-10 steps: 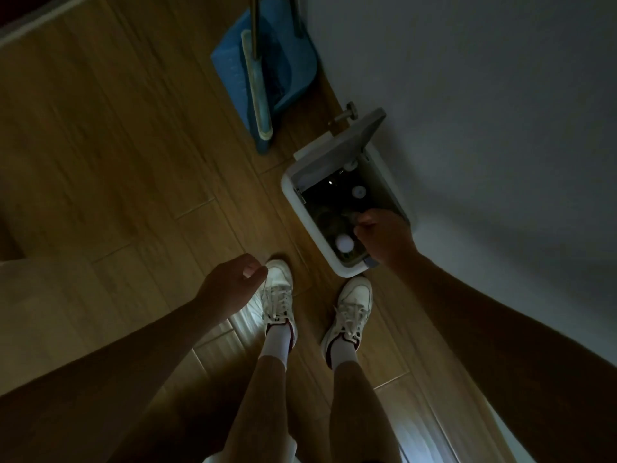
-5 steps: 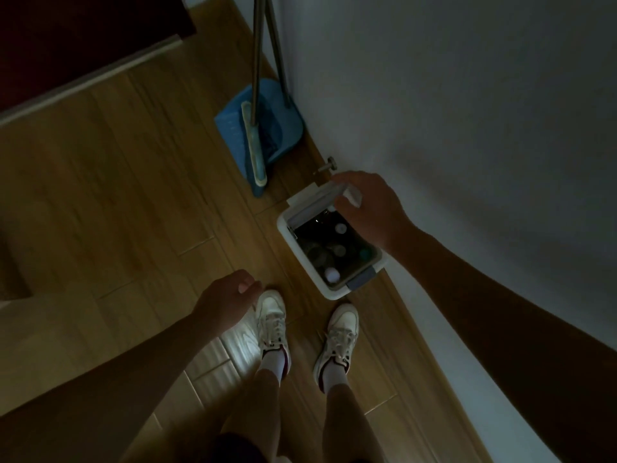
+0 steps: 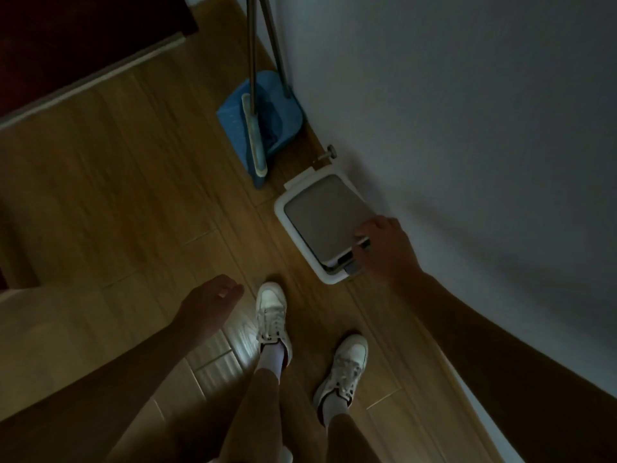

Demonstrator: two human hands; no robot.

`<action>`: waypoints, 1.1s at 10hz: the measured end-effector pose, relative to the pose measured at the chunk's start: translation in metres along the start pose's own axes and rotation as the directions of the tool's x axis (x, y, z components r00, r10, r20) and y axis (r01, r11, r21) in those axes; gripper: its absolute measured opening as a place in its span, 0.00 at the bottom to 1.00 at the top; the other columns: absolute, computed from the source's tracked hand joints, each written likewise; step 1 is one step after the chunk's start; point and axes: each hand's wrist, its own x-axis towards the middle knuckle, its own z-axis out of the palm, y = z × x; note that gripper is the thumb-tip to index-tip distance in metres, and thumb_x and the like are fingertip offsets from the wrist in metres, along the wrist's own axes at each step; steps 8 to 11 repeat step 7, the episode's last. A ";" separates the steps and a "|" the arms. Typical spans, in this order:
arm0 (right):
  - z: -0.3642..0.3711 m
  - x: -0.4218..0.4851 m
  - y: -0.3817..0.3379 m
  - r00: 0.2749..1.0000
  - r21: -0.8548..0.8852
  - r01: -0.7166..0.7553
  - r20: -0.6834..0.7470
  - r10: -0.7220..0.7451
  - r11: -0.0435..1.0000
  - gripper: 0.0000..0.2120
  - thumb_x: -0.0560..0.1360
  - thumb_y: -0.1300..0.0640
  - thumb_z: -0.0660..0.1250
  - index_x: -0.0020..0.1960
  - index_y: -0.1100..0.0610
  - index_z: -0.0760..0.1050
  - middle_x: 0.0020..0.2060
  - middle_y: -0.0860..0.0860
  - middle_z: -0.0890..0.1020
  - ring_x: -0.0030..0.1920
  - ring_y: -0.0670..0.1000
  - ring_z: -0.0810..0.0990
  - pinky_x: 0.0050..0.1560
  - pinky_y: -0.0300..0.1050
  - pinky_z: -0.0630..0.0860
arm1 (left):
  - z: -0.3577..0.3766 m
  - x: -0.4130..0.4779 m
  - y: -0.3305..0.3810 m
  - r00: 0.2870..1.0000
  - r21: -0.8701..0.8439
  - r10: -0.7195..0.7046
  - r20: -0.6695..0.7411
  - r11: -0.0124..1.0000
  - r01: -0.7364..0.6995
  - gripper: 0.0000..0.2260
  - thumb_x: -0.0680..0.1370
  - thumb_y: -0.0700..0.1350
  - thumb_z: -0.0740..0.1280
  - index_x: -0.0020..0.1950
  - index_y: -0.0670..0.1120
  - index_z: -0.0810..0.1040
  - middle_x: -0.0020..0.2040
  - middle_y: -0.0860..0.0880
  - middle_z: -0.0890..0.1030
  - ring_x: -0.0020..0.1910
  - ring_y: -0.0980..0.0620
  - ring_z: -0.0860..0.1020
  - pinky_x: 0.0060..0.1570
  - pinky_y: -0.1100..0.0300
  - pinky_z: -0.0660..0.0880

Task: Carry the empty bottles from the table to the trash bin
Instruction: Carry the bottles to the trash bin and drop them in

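A white trash bin (image 3: 283, 208) stands on the wooden floor against the wall. Its grey lid (image 3: 324, 212) lies nearly flat over the opening, with a thin gap at the near edge. My right hand (image 3: 384, 252) grips the near right edge of that lid, fingers on top and thumb below. The bottles are hidden under the lid. My left hand (image 3: 210, 304) hangs over the floor to the left of my feet, loosely curled and holding nothing.
A blue dustpan (image 3: 263, 118) with a broom (image 3: 255, 142) leans at the wall just beyond the bin. A small door stop (image 3: 329, 153) sits at the wall foot. My two white shoes (image 3: 272, 312) stand close in front of the bin. A dark rug (image 3: 66, 38) lies far left.
My right hand left the inside of the open bin, took the raised lid and brought it down over the opening. The bottles inside are no longer visible. My left hand stayed put.
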 end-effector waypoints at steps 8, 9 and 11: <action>0.060 -0.030 0.072 0.933 0.002 -0.089 0.350 0.083 0.996 0.29 0.79 0.49 0.59 0.78 0.56 0.59 0.76 0.55 0.65 0.72 0.57 0.69 0.68 0.52 0.68 | 0.088 -0.047 -0.017 0.994 -0.155 -0.072 -0.077 0.986 0.060 0.07 0.79 0.53 0.67 0.48 0.51 0.80 0.44 0.55 0.81 0.43 0.55 0.79 0.39 0.60 0.73; 0.060 -0.030 0.072 0.933 0.002 -0.089 0.350 0.083 0.996 0.29 0.79 0.49 0.59 0.78 0.56 0.59 0.76 0.55 0.65 0.72 0.57 0.69 0.68 0.52 0.68 | 0.088 -0.047 -0.017 0.994 -0.155 -0.072 -0.077 0.986 0.060 0.07 0.79 0.53 0.67 0.48 0.51 0.80 0.44 0.55 0.81 0.43 0.55 0.79 0.39 0.60 0.73; 0.060 -0.030 0.072 0.933 0.002 -0.089 0.350 0.083 0.996 0.29 0.79 0.49 0.59 0.78 0.56 0.59 0.76 0.55 0.65 0.72 0.57 0.69 0.68 0.52 0.68 | 0.088 -0.047 -0.017 0.994 -0.155 -0.072 -0.077 0.986 0.060 0.07 0.79 0.53 0.67 0.48 0.51 0.80 0.44 0.55 0.81 0.43 0.55 0.79 0.39 0.60 0.73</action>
